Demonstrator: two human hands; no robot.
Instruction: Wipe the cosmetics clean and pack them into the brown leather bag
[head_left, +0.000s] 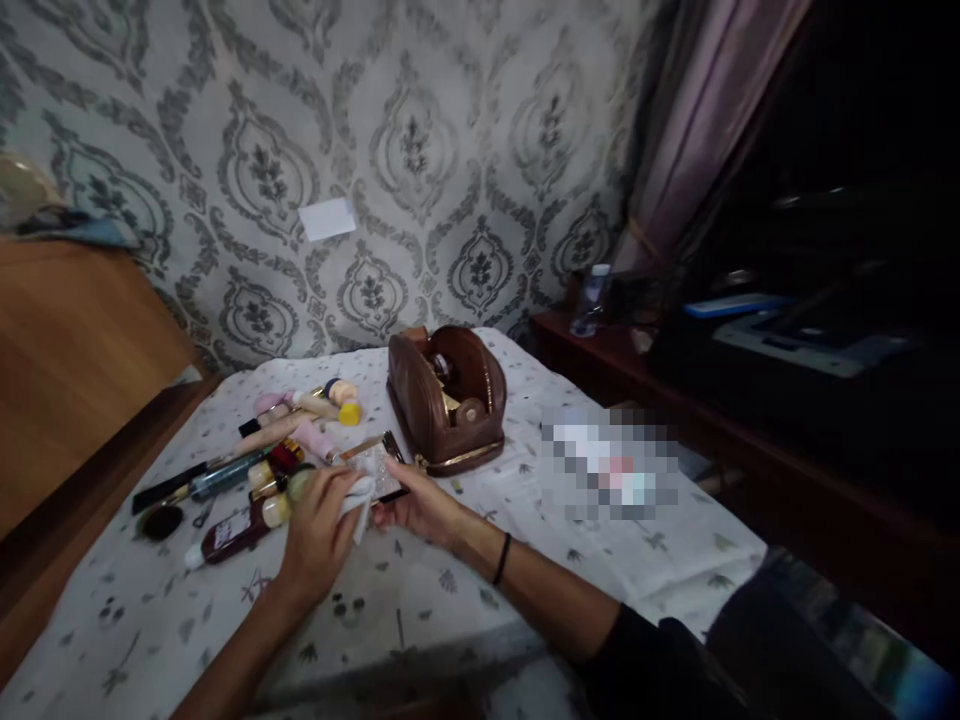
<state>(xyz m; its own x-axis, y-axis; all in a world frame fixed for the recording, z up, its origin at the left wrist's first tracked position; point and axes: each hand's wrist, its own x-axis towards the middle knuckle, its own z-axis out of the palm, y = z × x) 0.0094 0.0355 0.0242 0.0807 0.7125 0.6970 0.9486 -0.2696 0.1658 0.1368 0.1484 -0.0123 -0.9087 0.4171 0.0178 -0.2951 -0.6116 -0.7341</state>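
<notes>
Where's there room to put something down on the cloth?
Front left of the printed cloth, between the dark red bottle and the left forearm. Also between the brown bag and the blurred patch. It's crowded around the bag's left side: cosmetics, plus the left hand with a white wipe and the right hand with a glittery case.

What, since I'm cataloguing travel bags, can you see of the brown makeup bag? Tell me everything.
The brown makeup bag looks like smooth leather, with arched sides and gold-coloured zipper teeth edging its gaping opening. Another gold-coloured zipper runs along its lower front edge. It stands upright on the patterned white sheet, just beyond the right hand. Several items sit inside, too dim to name. Whether the glittery case in that hand touches it is unclear.
</notes>
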